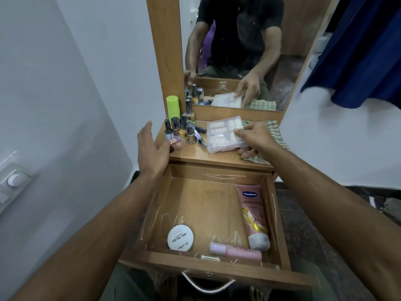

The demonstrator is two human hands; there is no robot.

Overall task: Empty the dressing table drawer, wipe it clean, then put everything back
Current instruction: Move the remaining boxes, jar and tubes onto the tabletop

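Drawer [208, 216] is pulled out w/ three things in it: pink Vaseline tube [253, 213] along the right wall, white nail-polish remover tub [180, 237] front-left, pale pink bottle [235, 251] lying by the front wall. So I'd judge this is either mid-emptying or mid-refill; can't tell which from here. Right hand [255, 135] is pinching the clear nail-tip box [224, 135] at its right edge, box flat on the bench [217, 157], partly over the striped cloth [268, 135]. Left hand [152, 148] is loose, fingers spread, holding nothing, hovering just beside the cluster of nail polish bottles [182, 131] w/ the green can [173, 107] behind them. To do it well: keep the box level, since the lid may pop and spill tips; get fingers under it, not just an edge pinch. Don't drag the cloth w/ it. Watch the left hand, as those bottles stand tight together and a knock would likely topple several. Move small bottles a few at a time, upright. If wiping is yet to come, clear the drawer fully first, incl. corners.
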